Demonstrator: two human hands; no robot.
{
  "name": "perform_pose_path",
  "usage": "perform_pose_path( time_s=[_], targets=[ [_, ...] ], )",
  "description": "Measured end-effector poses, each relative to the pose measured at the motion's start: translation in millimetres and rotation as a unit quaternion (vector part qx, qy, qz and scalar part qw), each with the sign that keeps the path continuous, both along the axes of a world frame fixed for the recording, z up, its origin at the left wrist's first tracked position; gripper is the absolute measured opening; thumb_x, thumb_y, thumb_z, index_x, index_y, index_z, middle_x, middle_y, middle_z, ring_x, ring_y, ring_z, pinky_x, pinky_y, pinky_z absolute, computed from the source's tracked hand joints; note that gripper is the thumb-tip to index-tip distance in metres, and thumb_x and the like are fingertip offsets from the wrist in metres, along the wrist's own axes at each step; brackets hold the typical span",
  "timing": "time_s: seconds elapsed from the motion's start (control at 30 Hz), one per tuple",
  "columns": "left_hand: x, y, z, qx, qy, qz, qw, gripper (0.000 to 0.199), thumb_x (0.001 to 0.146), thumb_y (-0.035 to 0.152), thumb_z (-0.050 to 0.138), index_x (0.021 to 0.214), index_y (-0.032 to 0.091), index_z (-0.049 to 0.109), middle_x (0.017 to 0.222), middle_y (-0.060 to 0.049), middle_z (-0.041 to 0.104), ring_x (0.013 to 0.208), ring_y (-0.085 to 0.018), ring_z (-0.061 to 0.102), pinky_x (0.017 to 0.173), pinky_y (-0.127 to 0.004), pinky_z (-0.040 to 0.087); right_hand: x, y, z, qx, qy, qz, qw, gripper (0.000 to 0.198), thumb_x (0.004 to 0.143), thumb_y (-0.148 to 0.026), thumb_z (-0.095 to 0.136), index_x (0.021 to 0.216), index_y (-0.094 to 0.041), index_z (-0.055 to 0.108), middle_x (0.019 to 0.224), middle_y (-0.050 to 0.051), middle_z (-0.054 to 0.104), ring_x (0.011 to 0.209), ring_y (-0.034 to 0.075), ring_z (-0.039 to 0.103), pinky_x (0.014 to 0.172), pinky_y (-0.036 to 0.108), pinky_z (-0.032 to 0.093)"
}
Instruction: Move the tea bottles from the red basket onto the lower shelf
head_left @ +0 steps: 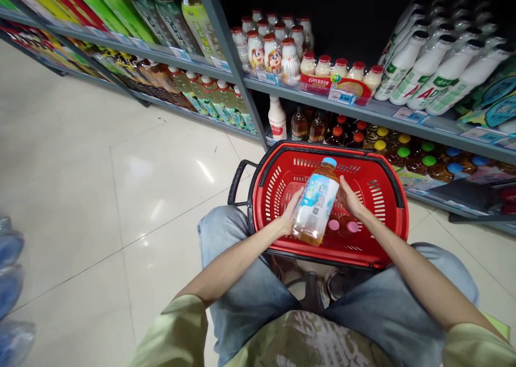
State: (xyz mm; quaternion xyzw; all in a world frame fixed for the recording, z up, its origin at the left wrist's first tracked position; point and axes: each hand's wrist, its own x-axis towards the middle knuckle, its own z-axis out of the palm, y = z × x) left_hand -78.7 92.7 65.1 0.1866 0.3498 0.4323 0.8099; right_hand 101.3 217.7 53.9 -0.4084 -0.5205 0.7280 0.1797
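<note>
Above the red shopping basket [397, 208] is a large clear bottle [316, 203] of amber drink, tilted, with a light-blue cap and a white-and-blue label. My left hand [292, 210] grips its left side, the fingers partly hidden behind it. Against its right edge, just below the cap, my right hand [350, 199] is closed, its fingers partly out of sight. Down in the basket are pink-capped bottles [352, 227], partly covered by my right forearm.
The basket's black handle [237, 184] sticks out to the left. Beyond it stand shelves [298, 92] of white milk-drink bottles [419, 77], with dark drinks [427, 163] below. Juice bottles [209, 90] line the left shelves. Blue wrapped packs [10, 286] sit at far left on the tiled floor [80, 195].
</note>
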Motion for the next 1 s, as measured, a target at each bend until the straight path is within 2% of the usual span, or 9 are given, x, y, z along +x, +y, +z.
perform_pose_path(
  time_s=[0.07,0.13,0.27,0.4,0.53,0.63,0.77,0.83,1.0],
  targets=[
    [2.4,7.2,-4.8,0.014,0.115,-0.021,0.993,0.106,0.065,0.105,0.051,0.11,0.012,0.071,0.093,-0.018,0.075,0.091,-0.035,0.071,0.087,-0.048,0.057,-0.5,-0.2,2.5,0.002,0.006,-0.044,0.999,0.091,0.079,-0.105,0.042,0.101,-0.021,0.07,0.1,0.014,0.073,0.109,0.036,0.07,0.086,0.044,0.06],
    [4.1,10.3,-9.5,0.039,0.259,-0.032,0.965,0.103,0.062,0.101,0.064,0.114,0.012,0.073,0.102,-0.018,0.076,0.099,-0.037,0.071,0.092,-0.046,0.055,0.3,-0.9,2.7,-0.014,0.026,-0.082,0.996,0.089,0.08,-0.104,0.042,0.097,-0.021,0.069,0.104,0.014,0.074,0.112,0.037,0.069,0.089,0.046,0.06],
    [4.3,7.4,-18.7,0.058,0.347,-0.027,0.936,0.088,0.072,0.084,0.077,0.125,0.014,0.07,0.107,-0.015,0.076,0.102,-0.035,0.071,0.092,-0.043,0.053,4.9,-1.4,-3.5,-0.04,0.03,-0.127,0.991,0.07,0.068,-0.082,0.083,0.095,-0.019,0.072,0.106,0.012,0.075,0.102,0.034,0.072,0.088,0.04,0.06],
    [2.1,6.4,-26.1,0.083,0.325,-0.046,0.941,0.082,0.078,0.082,0.073,0.122,0.012,0.07,0.107,-0.014,0.077,0.102,-0.034,0.072,0.09,-0.041,0.054,3.9,-0.3,4.5,-0.041,0.053,-0.128,0.99,0.055,0.069,-0.061,0.095,0.093,-0.015,0.075,0.104,0.011,0.075,0.092,0.027,0.072,0.085,0.034,0.059],
    [2.2,9.8,-28.3,0.086,0.244,-0.071,0.963,0.098,0.078,0.091,0.065,0.131,0.008,0.065,0.116,-0.02,0.076,0.107,-0.036,0.073,0.094,-0.044,0.057,-3.4,-0.2,27.4,-0.134,0.122,-0.11,0.977,0.055,0.059,-0.053,0.102,0.085,-0.016,0.071,0.095,0.009,0.075,0.087,0.024,0.071,0.079,0.031,0.059],
    [1.2,12.3,-29.9,0.07,0.206,-0.095,0.971,0.105,0.074,0.095,0.061,0.125,0.003,0.067,0.109,-0.024,0.077,0.102,-0.04,0.075,0.096,-0.05,0.058,-7.9,1.2,37.0,-0.172,0.155,-0.081,0.969,0.055,0.05,-0.045,0.105,0.081,-0.017,0.068,0.088,0.005,0.073,0.085,0.023,0.071,0.076,0.03,0.058],
    [-2.8,15.6,-37.9,-0.042,0.179,-0.064,0.981,0.096,0.066,0.082,0.078,0.123,0.005,0.067,0.101,-0.023,0.078,0.11,-0.043,0.073,0.101,-0.052,0.058,-9.5,3.9,40.9,-0.15,0.141,-0.102,0.973,0.048,0.052,-0.042,0.101,0.078,-0.016,0.069,0.086,0.005,0.072,0.086,0.024,0.07,0.076,0.03,0.058],
    [-2.9,17.0,-42.2,-0.087,0.174,-0.043,0.98,0.085,0.071,0.076,0.076,0.12,0.008,0.068,0.108,-0.023,0.078,0.12,-0.043,0.069,0.107,-0.052,0.055,-9.2,3.1,45.2,-0.134,0.12,-0.137,0.974,0.043,0.056,-0.04,0.099,0.078,-0.015,0.072,0.085,0.005,0.072,0.083,0.022,0.07,0.073,0.027,0.057],
    [2.9,22.6,-50.1,-0.104,0.177,-0.017,0.979,0.079,0.073,0.071,0.069,0.12,0.007,0.07,0.121,-0.024,0.074,0.133,-0.045,0.061,0.116,-0.057,0.048,-5.3,-1.5,61.8,-0.067,0.077,-0.167,0.981,0.024,0.071,-0.032,0.09,0.079,-0.014,0.078,0.084,0.005,0.073,0.078,0.018,0.069,0.07,0.025,0.053]
  ],
)
